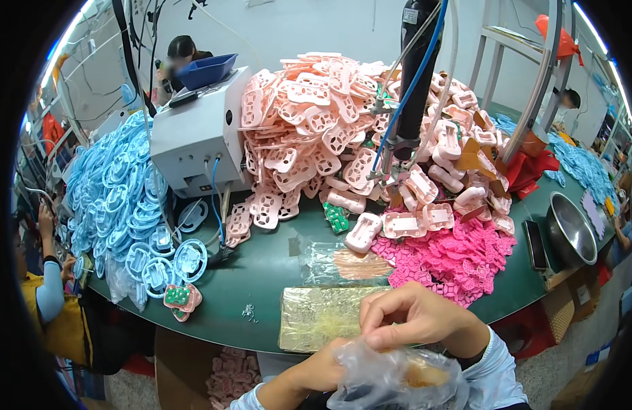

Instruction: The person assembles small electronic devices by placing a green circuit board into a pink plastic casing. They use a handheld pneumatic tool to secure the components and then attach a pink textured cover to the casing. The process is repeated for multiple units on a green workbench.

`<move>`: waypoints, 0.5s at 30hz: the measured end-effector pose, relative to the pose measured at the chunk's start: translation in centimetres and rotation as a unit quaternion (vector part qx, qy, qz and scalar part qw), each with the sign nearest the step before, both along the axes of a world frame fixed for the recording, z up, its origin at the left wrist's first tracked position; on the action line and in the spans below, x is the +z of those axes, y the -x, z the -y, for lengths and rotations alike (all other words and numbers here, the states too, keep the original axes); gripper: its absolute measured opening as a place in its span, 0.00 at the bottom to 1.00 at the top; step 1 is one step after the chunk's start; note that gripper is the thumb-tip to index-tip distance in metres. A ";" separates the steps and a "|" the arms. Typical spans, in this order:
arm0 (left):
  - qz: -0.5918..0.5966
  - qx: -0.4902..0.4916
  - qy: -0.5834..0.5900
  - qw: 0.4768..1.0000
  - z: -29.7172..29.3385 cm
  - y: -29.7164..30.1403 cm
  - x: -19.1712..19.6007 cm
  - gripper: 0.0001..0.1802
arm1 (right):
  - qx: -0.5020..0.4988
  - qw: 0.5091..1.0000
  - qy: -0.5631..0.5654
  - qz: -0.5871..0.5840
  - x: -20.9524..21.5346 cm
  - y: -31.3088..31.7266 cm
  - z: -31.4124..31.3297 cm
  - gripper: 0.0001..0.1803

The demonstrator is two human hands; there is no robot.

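Note:
Close to my body, my left hand (322,365) is closed on a crumpled clear plastic bag (391,383). Something yellowish-brown shows inside the bag, its kind unclear. Just above the bag's mouth, my right hand (418,316) has its thumb and fingers drawn together in a pinch. What lies between those fingertips, if anything, is hidden. Beyond both hands is a flat block wrapped in yellowish clear film (322,311) at the table's near edge, with fine yellow strands on top.
Pink plastic shells (309,130) are heaped at the middle of the green table (261,273), with blue ring-shaped parts (118,198) at left and bright pink parts (452,260) at right. A grey machine box (200,137), a black cylinder (418,82), a phone (535,244) and a metal bowl (572,229) stand around. Other people work nearby.

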State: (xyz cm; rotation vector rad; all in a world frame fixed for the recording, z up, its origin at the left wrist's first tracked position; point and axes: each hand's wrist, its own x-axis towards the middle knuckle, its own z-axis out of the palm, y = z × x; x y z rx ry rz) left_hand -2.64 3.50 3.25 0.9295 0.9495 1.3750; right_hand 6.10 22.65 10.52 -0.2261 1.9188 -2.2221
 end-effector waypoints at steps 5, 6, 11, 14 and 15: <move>0.058 0.048 0.002 0.997 0.4 -0.2 0.4 0.24 | -0.069 0.997 -0.026 0.040 -1.4 0.5 0.9 0.06; 0.070 0.060 0.006 0.996 0.6 -0.1 0.7 0.25 | -0.085 0.993 -0.074 0.034 -1.6 0.4 1.1 0.06; 0.005 0.170 -0.030 0.985 0.8 0.0 -0.4 0.28 | -0.197 0.980 0.019 0.021 -1.5 -0.4 1.1 0.09; 0.136 0.229 -0.025 0.964 -0.2 -0.3 1.4 0.30 | -0.255 0.963 0.091 0.009 -1.4 -2.2 0.3 0.13; 0.209 0.245 -0.002 0.947 -0.6 -0.4 2.3 0.31 | -0.257 0.959 0.118 -0.028 -1.4 -2.7 0.2 0.13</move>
